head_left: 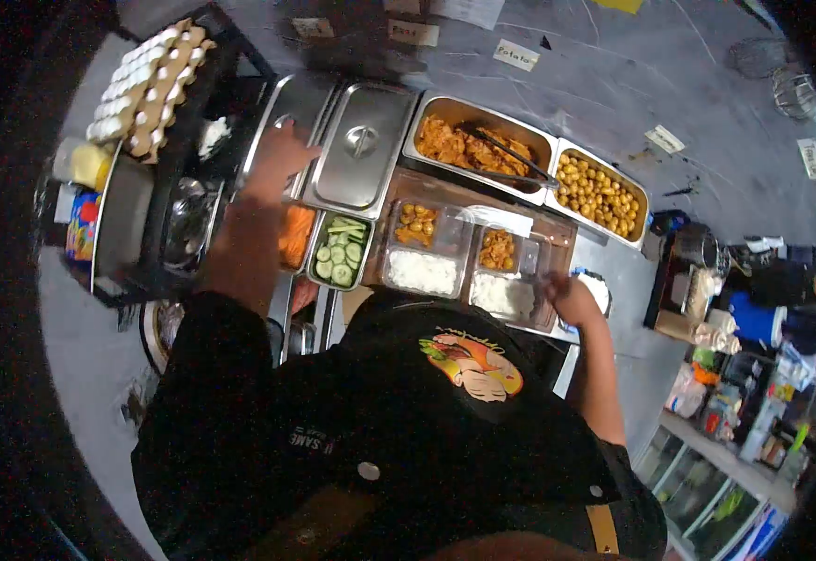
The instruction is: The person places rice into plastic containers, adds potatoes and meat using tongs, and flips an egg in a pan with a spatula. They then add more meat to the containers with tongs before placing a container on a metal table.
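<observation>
My left hand (282,161) reaches over a steel pan lid (300,101), thumb spread out to the right and fingertips right at the lid's knob. My right hand (573,301), smeared by motion, overlaps the right edge of a clear plastic meal container (541,254); its fingers do not show clearly. That container holds white rice (503,294) and saucy orange-brown food (498,251). Left of it, another clear container (466,234) has rice (422,271) and small potatoes with sauce (415,224). Both stand on a brown board (558,241).
A second lidded steel pan (359,173) adjoins a pan of orange saucy meat with tongs (497,150) and a pan of small potatoes (600,196). Sliced cucumbers (341,254) and orange strips (296,234) sit nearer me. Egg trays (151,89) stand at the far left.
</observation>
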Available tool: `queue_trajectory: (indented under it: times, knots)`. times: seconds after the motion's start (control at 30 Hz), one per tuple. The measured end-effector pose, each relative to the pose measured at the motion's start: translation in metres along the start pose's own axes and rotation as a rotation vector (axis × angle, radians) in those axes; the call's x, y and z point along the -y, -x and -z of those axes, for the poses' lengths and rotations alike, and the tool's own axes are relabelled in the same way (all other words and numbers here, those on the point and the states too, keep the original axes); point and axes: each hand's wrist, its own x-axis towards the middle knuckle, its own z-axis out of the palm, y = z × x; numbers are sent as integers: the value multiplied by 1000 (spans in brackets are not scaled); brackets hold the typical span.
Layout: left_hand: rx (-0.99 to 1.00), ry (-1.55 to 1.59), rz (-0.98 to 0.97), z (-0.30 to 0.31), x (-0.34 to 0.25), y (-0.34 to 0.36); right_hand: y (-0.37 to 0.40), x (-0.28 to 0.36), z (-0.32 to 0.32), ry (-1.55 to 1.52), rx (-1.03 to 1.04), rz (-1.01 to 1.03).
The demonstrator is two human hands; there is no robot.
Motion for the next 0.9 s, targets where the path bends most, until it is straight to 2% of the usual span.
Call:
queue_trajectory:
  times: [0.07, 0.1, 0.13, 0.2, 0.23, 0.27, 0.3, 0.37, 0.4, 0.47, 0.53, 0.57, 0.6, 0.63, 0.73, 0.77, 0.8, 0.87, 0.9]
  knots:
    - [64, 23, 85, 26, -17, 8, -21, 27, 9, -29, -244, -2]
    - [-91, 35, 74, 12, -13, 5, -29, 49, 22, -76, -310, 14]
    - [-35, 120, 61, 14, -8, 0, -40, 66, 35, -122, -377, 32]
    - [-103, 76, 35, -11, 0, -18, -92, 58, 38, -26, -574, 164]
    - [-99, 79, 24, -4, -5, -15, -100, 75, 50, 129, -588, 182]
    - [-56, 92, 9, 12, -13, -6, -107, 92, 62, 287, -598, 202]
    - [-13, 106, -4, 20, -20, -1, -124, 91, 63, 289, -597, 195]
    - [-46, 5, 21, 4, -28, -9, -165, 81, 57, 601, -549, 193]
    - [-82, -99, 48, -3, -31, -14, -180, 81, 56, 601, -549, 191]
    - [-73, -73, 34, -13, -29, -24, -204, 80, 55, 647, -402, 167]
    - [-63, -43, 15, -13, -38, -24, -227, 72, 61, 661, -379, 220]
    - [-61, -18, 27, -7, -42, -19, -243, 68, 65, 679, -246, 172]
    - [-59, 7, 40, -2, -45, -15, -240, 78, 69, 695, -113, 125]
    - [-29, -59, 19, 4, -47, -13, -223, 76, 75, 520, -167, 231]
    - [-16, -53, 60, 2, -45, -21, -164, 109, 111, 509, -177, 146]
    - [-35, -54, 70, -9, -38, -32, -152, 98, 116, 502, -286, 238]
    - [-16, -66, 99, -11, -36, -37, -139, 88, 120, 505, -288, 235]
    - [-75, -119, 99, -16, -33, -41, -115, 66, 129, 404, -380, 363]
    - [-111, -134, 76, -20, -29, -44, -117, 44, 125, 518, -355, 252]
